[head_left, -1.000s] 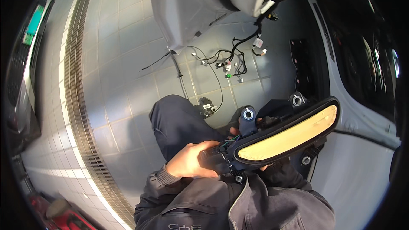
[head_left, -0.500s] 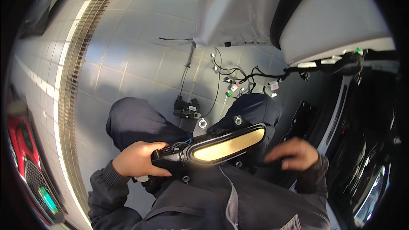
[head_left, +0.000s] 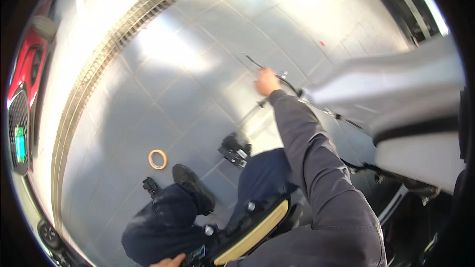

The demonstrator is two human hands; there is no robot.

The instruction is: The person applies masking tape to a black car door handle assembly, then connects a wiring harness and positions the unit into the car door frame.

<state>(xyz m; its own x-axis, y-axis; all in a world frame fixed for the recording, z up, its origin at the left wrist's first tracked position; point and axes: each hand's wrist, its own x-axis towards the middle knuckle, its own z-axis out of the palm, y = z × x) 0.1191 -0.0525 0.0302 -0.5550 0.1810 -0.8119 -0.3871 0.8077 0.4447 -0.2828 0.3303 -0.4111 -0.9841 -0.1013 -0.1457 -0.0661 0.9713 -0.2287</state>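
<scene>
At the lower edge, my left hand (head_left: 170, 261) is partly out of view, with its fingers on one end of a car door handle unit (head_left: 255, 235). This unit has a black housing and a long cream-coloured face, and lies tilted across my lap. My right arm stretches far forward over the floor. My right hand (head_left: 267, 81) is closed around a thin black cable (head_left: 292, 86), whose free end sticks out beyond the fingers. The fingertips are hidden under the hand. Beyond the wrist, the cable runs to the corner of a silver car door panel (head_left: 396, 84).
A black door latch (head_left: 235, 150) lies on the tiled floor before my knee. Farther left are a roll of yellow tape (head_left: 158, 159) and a small black part (head_left: 150, 185). A drain grate (head_left: 91, 76) curves along the left, with a red car (head_left: 33, 59) beyond it.
My right hand has moved from beside the handle unit out to the cable on the floor. The view has turned left, bringing the tape roll into sight. My left hand stays on the unit.
</scene>
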